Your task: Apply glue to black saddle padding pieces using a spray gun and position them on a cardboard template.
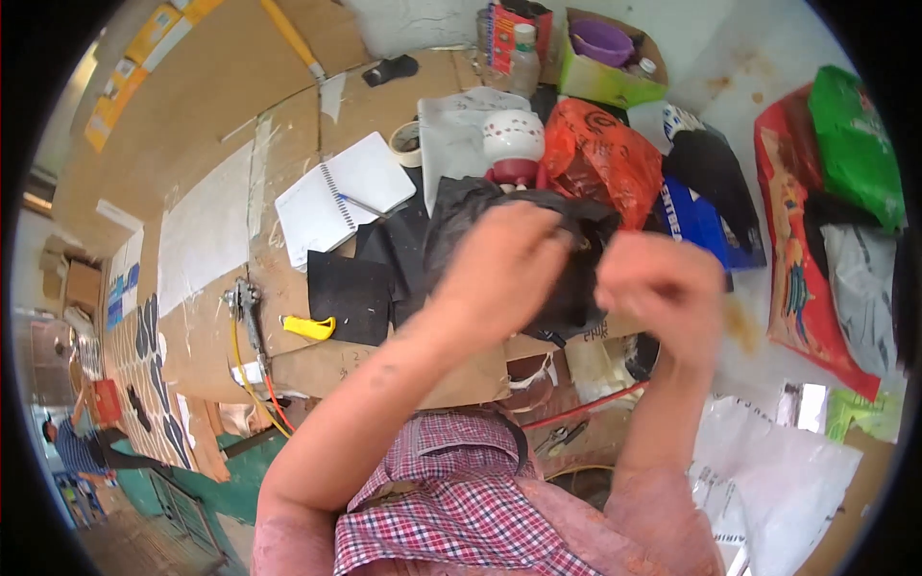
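A crumpled black plastic bag (567, 302) lies at the table's near edge, in front of me. My left hand (504, 269) is over its left part with the fingers curled down into the plastic; the hand is slightly blurred. To the right, my right hand (663, 280) is raised with its fingers curled in, close to the bag's right side. Whatever is between those right fingers is hidden. Just behind the bag stands a white round-topped container with a patterned band and a dark red base (513, 139).
An orange-red plastic bag (600, 158) sits behind my hands. Left lie an open spiral notebook (346, 192) with a pen, black fabric pieces (348, 296), a yellow cutter (309, 327) and a spray gun (248, 312) with hoses. A green box (615, 86) stands at the back.
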